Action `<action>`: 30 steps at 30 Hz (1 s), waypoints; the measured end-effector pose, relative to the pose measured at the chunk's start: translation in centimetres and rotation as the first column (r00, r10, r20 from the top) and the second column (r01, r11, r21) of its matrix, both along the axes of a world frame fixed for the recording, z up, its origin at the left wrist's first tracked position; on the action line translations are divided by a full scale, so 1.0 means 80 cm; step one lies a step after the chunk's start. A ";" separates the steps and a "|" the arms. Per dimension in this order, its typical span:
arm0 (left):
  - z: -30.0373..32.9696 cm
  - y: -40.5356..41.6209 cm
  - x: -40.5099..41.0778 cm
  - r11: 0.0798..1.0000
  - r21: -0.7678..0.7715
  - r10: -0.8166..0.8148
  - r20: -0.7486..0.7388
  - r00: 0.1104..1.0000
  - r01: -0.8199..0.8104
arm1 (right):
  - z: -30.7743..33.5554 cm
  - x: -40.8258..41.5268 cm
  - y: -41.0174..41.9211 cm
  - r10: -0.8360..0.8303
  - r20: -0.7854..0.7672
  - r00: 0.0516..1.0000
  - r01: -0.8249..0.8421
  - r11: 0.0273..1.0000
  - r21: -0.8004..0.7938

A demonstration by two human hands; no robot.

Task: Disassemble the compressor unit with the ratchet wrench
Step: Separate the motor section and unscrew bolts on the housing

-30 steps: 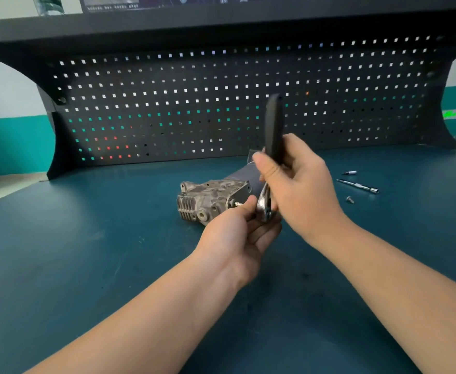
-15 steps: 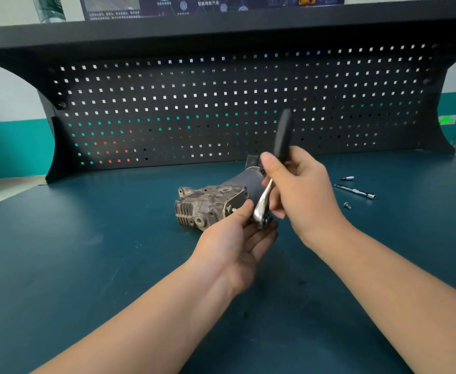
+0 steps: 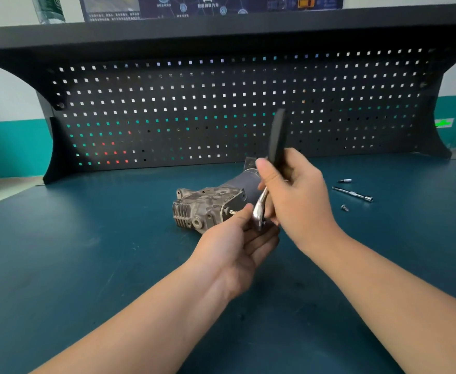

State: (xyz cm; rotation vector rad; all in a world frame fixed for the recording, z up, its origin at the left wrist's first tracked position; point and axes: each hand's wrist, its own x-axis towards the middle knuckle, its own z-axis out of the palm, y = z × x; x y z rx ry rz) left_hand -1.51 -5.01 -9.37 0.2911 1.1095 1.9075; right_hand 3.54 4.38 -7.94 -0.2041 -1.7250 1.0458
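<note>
Compressor unit lies on its side on the blue bench, just in front of the pegboard; finned cast head toward the left, dark motor can toward the back right. A bolt shank sticks out of the near face of the unit.

Ratchet wrench sits right at that face: chrome head low, black handle pointing up and a bit away. Right hand is wrapped round the handle near the neck, thumb on top. Left hand is cupped under the ratchet head, palm up, fingers loosely curled, thumb and fingertip by the bolt; can't tell if it actually pinches the bolt or socket.

Likely step: seat the bit square on the fastener. Keep the drive in line with the bolt, support the head, short strokes, nothing holds the unit down.

Right of the unit, well apart: extension bar, loose bit, loose screw.
</note>
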 end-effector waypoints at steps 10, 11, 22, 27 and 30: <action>0.003 0.000 -0.001 1.000 0.017 -0.016 0.003 1.000 0.016 | 0.002 0.003 -0.003 -0.075 -0.039 0.996 0.083 0.955 0.285; 0.003 0.000 -0.001 0.999 0.025 -0.024 0.001 1.000 0.024 | 0.001 0.005 -0.007 -0.044 -0.056 0.998 0.063 0.899 0.432; 0.001 0.002 -0.001 1.000 -0.001 0.020 0.003 1.000 -0.020 | -0.003 -0.005 0.013 -0.006 0.063 0.998 0.025 0.950 -0.310; 0.004 0.000 0.000 0.999 0.036 0.002 0.008 1.000 -0.002 | -0.001 0.003 -0.009 -0.061 -0.084 0.995 0.098 0.829 0.551; 0.002 0.001 -0.001 1.000 0.015 0.022 0.016 1.000 -0.022 | 0.002 -0.002 0.002 -0.099 0.043 0.994 0.100 0.995 -0.010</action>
